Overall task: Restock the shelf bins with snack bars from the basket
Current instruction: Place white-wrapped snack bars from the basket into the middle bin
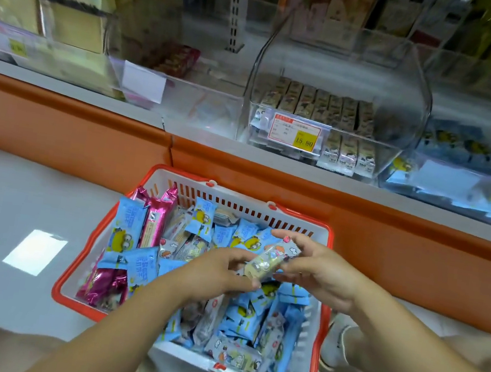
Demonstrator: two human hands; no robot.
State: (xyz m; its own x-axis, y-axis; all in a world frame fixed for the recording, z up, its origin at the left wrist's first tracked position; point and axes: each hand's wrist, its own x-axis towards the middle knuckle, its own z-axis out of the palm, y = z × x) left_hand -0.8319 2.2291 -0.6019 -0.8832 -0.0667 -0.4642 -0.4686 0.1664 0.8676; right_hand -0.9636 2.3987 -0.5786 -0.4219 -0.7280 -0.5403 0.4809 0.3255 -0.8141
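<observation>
Snack bar, pale with a cartoon-printed clear wrapper, is held above the red-rimmed basket, over its far right part. Its long axis runs diagonally, from the lower left end up to the upper right end, which points toward the shelf.

Left hand: fingers curled, pinching the lower left end of the bar. Right hand: thumb and fingers partly closed on the upper right end. Neither hand has hold of anything else.

Controlling relation: the shelf bins lie ahead of and above both hands, beyond the orange shelf base. The clear centre bin, marked by a price tag, stands almost straight ahead of the bar. The bin of blue packs lies further to the right. The right hand is the nearer of the two to both bins and already grips the leading end, so it is judged the better hand for the placing reach.

Wrapper match cannot be confirmed: the front row in the centre bin looks similarly pale, but the print is too small to read.

Basket contents remain plentiful: blue-wrapped bars, pink-wrapped bars and more pale ones. Restocking is judged far from complete.
</observation>
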